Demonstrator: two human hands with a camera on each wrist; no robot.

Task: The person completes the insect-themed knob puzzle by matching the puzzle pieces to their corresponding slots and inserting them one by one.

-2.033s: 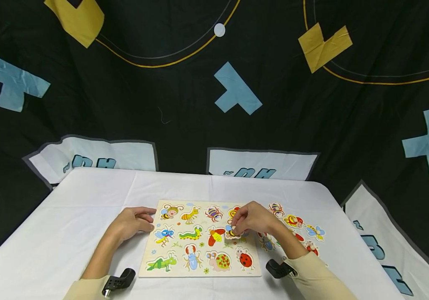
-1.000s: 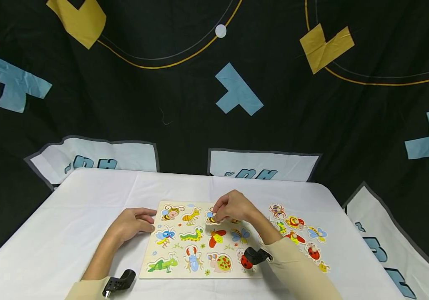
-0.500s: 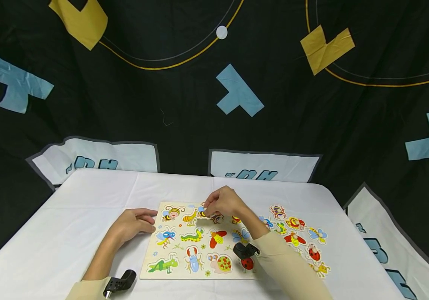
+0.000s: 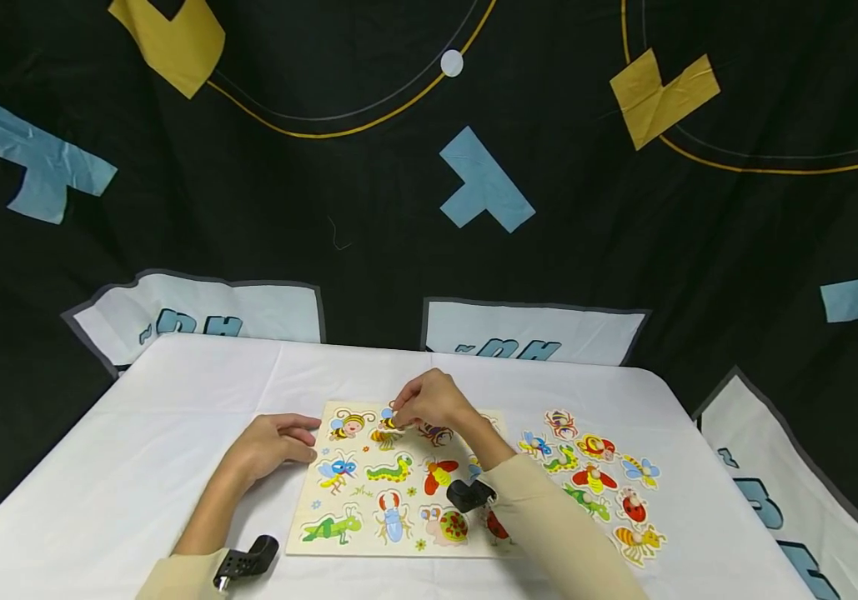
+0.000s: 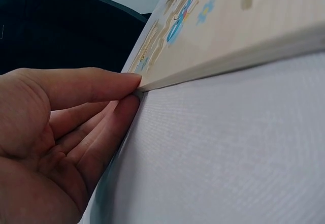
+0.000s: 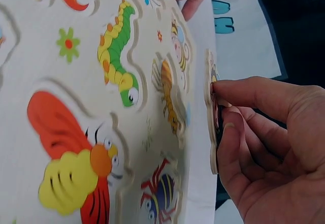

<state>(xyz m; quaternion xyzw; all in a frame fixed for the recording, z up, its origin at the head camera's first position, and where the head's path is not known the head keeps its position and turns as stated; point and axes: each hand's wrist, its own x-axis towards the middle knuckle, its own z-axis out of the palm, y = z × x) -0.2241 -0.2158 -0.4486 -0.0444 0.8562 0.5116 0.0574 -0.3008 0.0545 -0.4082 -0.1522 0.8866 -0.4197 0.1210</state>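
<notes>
Bee puzzle piece (image 4: pixel 388 419), wooden and flat, is pinched between the thumb and fingers of the right hand (image 4: pixel 432 400) over the back row of the insect board (image 4: pixel 368 547); the right wrist view shows it edge-on, apart from the board's face. Two seconds ago it was over the board's right side; since then it has travelled back and left, past the spider picture (image 4: pixel 438 437), and now hides the top of the striped yellow insect picture (image 4: pixel 383 441). That leaves it near the bee picture (image 4: pixel 349 426) it seems to resemble, though it sits in no recess. Left hand (image 4: pixel 267 442) has stayed at the board's left edge, well apart from the right, its fingers fairly straight and wrapped round nothing, fingertips touching the corner, perhaps to steady it. Beyond the piece, the board's back edge is close, and white cloth runs on to the far edge of the desk (image 4: pixel 158 450), giving the right hand room to shift backward. Rightward there is less: the right sleeve (image 4: pixel 556 533) crosses the board's right part, its black wrist camera (image 4: pixel 471 496) hanging low over the pictures, and loose insect pieces (image 4: pixel 594 478) lie just beyond the sleeve. Behind everything hangs a black curtain (image 4: pixel 286 208).
</notes>
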